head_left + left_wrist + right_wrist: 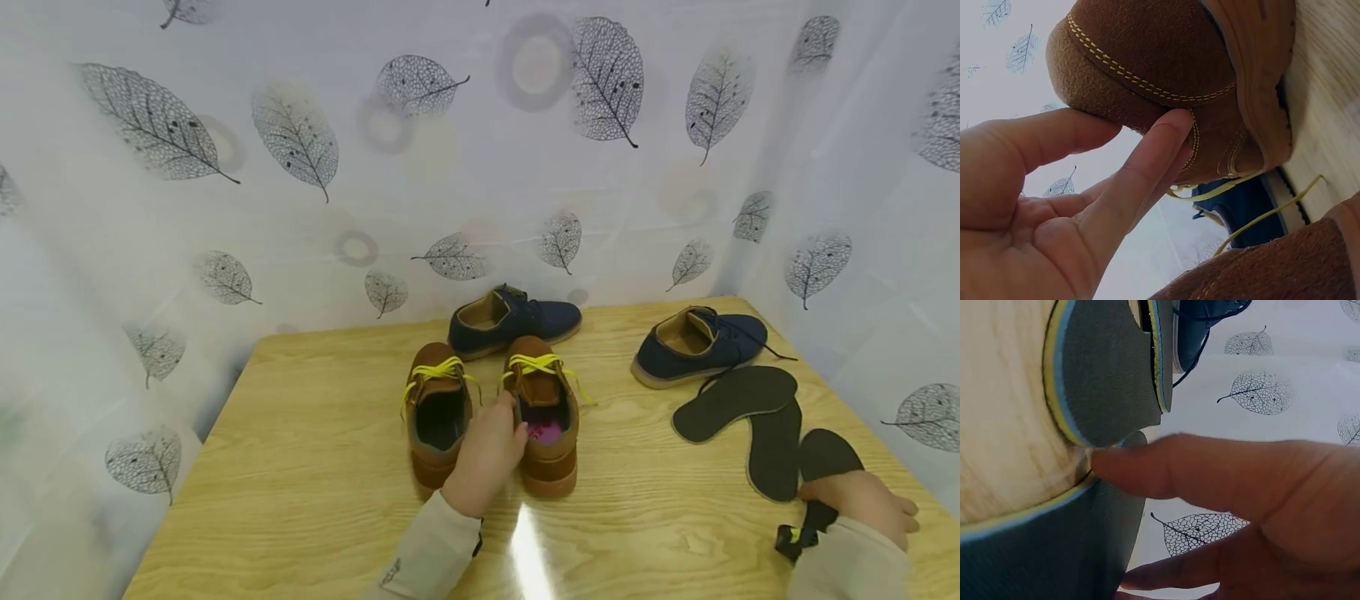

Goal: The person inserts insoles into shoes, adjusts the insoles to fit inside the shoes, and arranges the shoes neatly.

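Note:
Two brown shoes with yellow laces, the left brown shoe [435, 454] and the right brown shoe [551, 475], stand side by side, toes away from me. A pink patch shows inside the right one. My left hand [487, 454] grips the collar of the right brown shoe, thumb at the opening and fingers along its side in the left wrist view. At the table's right, my right hand [862, 500] lies across the middle of a dark insole [828, 454], its thumb and fingers at opposite edges. Beside it lie two more insoles, a curved insole [738, 400] and a straighter insole [776, 454].
A navy shoe [551, 321] lies behind the brown pair, near the back edge. Another navy shoe [675, 358] with loose laces stands at the back right, beside the insoles. A leaf-patterned white curtain [480, 167] surrounds the wooden table [300, 500].

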`<state>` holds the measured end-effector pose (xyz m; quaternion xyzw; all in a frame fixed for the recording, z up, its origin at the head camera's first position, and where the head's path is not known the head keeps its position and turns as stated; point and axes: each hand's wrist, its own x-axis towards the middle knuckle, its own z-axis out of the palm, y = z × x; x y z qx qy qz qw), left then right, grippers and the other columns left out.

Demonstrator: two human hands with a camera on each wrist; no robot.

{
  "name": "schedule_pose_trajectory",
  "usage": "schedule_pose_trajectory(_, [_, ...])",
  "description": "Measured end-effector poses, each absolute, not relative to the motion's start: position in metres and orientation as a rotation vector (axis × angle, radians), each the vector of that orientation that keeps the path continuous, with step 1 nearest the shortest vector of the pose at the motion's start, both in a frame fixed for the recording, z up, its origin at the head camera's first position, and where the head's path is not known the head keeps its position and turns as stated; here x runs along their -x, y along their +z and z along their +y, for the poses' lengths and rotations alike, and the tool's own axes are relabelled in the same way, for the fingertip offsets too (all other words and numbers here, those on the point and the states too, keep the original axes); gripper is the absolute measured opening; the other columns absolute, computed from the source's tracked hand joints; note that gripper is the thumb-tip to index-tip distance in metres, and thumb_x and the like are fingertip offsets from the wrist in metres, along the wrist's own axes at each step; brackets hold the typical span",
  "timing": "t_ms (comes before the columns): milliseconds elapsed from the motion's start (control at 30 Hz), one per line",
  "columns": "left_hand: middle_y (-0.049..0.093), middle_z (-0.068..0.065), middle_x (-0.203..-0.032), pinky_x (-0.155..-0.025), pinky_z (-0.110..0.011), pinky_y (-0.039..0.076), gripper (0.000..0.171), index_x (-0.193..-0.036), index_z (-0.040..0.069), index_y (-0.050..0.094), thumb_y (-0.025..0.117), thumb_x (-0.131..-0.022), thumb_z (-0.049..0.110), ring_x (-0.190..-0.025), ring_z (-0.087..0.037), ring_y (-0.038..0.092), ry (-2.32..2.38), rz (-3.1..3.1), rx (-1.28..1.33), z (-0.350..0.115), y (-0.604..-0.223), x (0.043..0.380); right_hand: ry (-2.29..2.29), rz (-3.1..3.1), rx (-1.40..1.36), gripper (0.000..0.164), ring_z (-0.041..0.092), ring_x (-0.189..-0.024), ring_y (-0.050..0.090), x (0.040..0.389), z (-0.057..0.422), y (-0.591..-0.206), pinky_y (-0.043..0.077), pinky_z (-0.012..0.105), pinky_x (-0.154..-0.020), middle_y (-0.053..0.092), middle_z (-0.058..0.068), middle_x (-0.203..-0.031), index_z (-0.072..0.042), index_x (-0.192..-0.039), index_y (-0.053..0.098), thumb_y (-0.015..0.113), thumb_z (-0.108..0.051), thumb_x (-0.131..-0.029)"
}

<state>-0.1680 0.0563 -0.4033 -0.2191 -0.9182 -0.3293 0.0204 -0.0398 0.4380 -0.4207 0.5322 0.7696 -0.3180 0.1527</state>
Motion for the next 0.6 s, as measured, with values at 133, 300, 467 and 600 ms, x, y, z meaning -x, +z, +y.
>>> schedule_pose_trajectory(133, [0.065, -0.019, -0.085, -0.065, -0.046, 0.053, 0.019, -0.095, -0.003, 0.058, 0.072, -0.084, 0.005, -0.078, -0.037, 0.066, -1.005, -2.842, 0.675, 0.0576, -0.4045, 0.1677, -0.878, 2.231, -1.53, 0.084, 0.065, -0.13, 0.002, 0.039, 0.4369, -0.4216, 0.031, 0.063, -0.102, -0.009, 0.055, -0.134, 0.031, -0.133, 0.008, 0.055, -0.023, -0.088])
schedule_pose_trajectory(300, [0.064, -0.019, -0.084, -0.064, -0.046, 0.052, 0.02, -0.095, -0.002, 0.058, 0.072, -0.083, 0.004, -0.078, -0.037, 0.065, -0.994, -2.829, 0.691, 0.0576, -0.4053, 0.1684, -0.744, 2.287, -1.525, 0.081, 0.063, -0.123, 0.022, 0.0397, 0.4341, -0.4202, 0.036, 0.058, -0.098, 0.016, 0.055, -0.128, 0.032, -0.13, 0.018, 0.057, -0.025, -0.088])
schedule_pose_trajectory(467, [0.065, -0.019, -0.085, -0.064, -0.045, 0.053, 0.02, -0.096, -0.002, 0.058, 0.072, -0.083, 0.004, -0.077, -0.037, 0.066, -0.99, -2.823, 0.699, 0.0564, -0.4053, 0.1683, -0.562, 2.326, -1.413, 0.084, 0.064, -0.119, 0.031, 0.0394, 0.439, -0.4202, 0.032, 0.06, -0.101, 0.028, 0.052, -0.128, 0.034, -0.127, 0.024, 0.054, -0.035, -0.089])
schedule_pose_trajectory(600, [0.065, -0.019, -0.084, -0.063, -0.045, 0.053, 0.02, -0.095, -0.002, 0.058, 0.073, -0.083, 0.005, -0.076, -0.037, 0.066, -0.99, -2.824, 0.693, 0.0557, -0.4044, 0.1681, -0.472, 2.354, -1.364, 0.088, 0.062, -0.116, 0.037, 0.0382, 0.443, -0.4207, 0.035, 0.061, -0.099, 0.031, 0.05, -0.129, 0.034, -0.125, 0.028, 0.047, -0.045, -0.091])
